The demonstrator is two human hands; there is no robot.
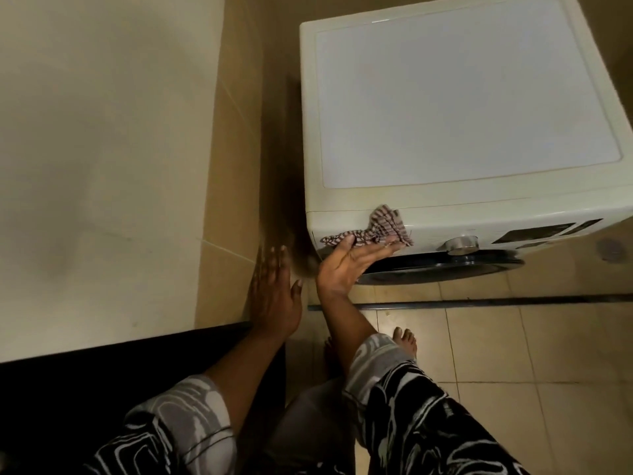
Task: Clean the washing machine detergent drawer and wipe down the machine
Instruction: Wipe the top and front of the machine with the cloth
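On the washing machine (pixel 462 97) front, right hand (pixel 349 265), grip flat, presses a cloth (pixel 387 228); left hand (pixel 274 296) splayed apart.

Striped cloth (pixel 378 228) lies bunched against white washing machine's (pixel 462 108) front.

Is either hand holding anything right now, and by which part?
The right hand presses the striped cloth against the front of the washing machine, straight fingers over its lower part, not gripping. The left hand holds nothing.
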